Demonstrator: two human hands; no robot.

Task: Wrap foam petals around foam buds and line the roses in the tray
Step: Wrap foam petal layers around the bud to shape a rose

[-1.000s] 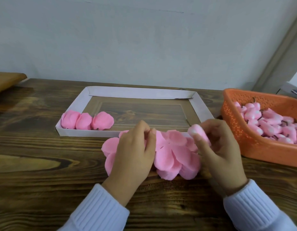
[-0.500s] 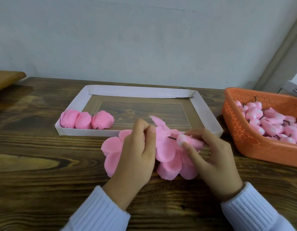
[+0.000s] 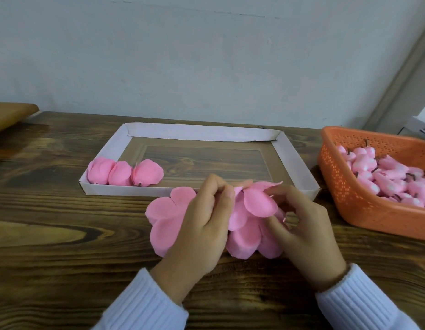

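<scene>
Left hand (image 3: 202,225), right hand (image 3: 306,234), both pinching petals (image 3: 259,201)

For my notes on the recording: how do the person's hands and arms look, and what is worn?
The left hand and right hand are bare: no gloves, rings or watch show. The left sleeve and right sleeve are white ribbed knit, with cuffs at the wrists.

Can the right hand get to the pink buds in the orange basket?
Probably yes. The open-topped basket sits just right of the right hand, with nothing between them, though that hand seems busy pinching the petals.
</scene>
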